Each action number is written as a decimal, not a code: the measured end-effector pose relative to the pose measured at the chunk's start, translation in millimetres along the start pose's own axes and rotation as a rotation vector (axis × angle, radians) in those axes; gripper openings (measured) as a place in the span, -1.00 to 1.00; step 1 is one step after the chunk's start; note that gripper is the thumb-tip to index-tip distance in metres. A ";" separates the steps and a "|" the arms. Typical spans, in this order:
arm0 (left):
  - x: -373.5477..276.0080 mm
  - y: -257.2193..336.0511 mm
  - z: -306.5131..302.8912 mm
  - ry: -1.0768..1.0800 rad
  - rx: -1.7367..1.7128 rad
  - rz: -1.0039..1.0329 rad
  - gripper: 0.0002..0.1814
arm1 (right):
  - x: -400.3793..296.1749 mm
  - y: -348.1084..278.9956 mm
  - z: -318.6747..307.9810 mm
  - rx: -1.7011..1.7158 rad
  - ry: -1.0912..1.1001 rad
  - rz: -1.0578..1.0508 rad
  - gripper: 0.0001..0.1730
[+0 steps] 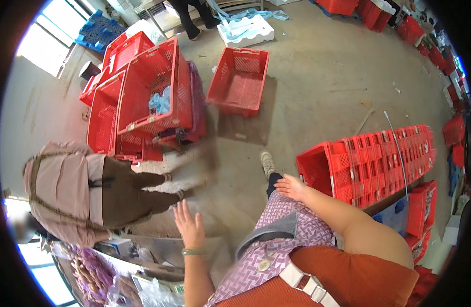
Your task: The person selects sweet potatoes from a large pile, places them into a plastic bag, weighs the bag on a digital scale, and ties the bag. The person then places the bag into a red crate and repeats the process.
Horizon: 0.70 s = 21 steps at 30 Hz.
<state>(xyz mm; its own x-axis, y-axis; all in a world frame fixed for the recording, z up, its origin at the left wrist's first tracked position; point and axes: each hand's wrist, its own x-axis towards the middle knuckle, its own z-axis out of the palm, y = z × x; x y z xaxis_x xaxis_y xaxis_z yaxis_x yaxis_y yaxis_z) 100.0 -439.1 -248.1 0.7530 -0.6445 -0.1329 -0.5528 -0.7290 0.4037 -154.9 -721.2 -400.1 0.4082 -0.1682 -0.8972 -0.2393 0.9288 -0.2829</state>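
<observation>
My left hand (188, 223), with a green bangle (194, 252) at its wrist, is raised with its fingers apart and holds nothing. It is nearest to the cluttered worktable at the lower left. My right hand (291, 187) hangs over the front of my patterned apron (274, 245), empty, with the fingers slightly spread. To its right lies a long row of nested red plastic crates (366, 165). A single red crate (241, 82) stands on the floor ahead, and more red crates (147, 88) are stacked at the left, one with light blue material (161, 101) inside.
A person in a pink top (62, 184) bends over the worktable (158, 245), which holds plastic bags and produce. Another person's legs (191, 19) are at the top beside a white foam box (247, 32) with blue strapping. More red crates (410, 28) line the right wall.
</observation>
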 end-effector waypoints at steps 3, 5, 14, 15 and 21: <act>99.7 5.8 -12.6 0.027 0.185 -0.006 -0.29 | 75.7 -35.7 -41.3 0.060 0.191 0.120 -0.57; 177.4 14.1 -20.0 0.083 0.262 0.028 -0.26 | 145.9 -56.5 -63.0 -0.109 0.252 0.138 -0.60; 503.4 14.8 27.9 0.072 0.229 0.096 -0.15 | 342.8 -252.6 28.4 -1.460 0.177 -0.154 -0.61; 530.4 4.8 40.2 0.093 0.201 0.107 -0.16 | 349.6 -272.4 49.0 -1.494 0.171 -0.149 -0.60; 550.7 10.7 78.9 -0.084 -0.058 -0.255 -0.52 | 425.2 -331.0 104.3 -1.701 0.308 -0.246 -0.45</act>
<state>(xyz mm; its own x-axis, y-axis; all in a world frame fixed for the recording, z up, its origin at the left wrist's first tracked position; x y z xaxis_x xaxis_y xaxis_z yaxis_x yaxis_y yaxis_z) 480.6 -820.0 -388.4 0.8314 -0.4606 -0.3110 -0.3259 -0.8574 0.3984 189.7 -1065.7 -652.7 0.4541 -0.4785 -0.7516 -0.8636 -0.4439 -0.2392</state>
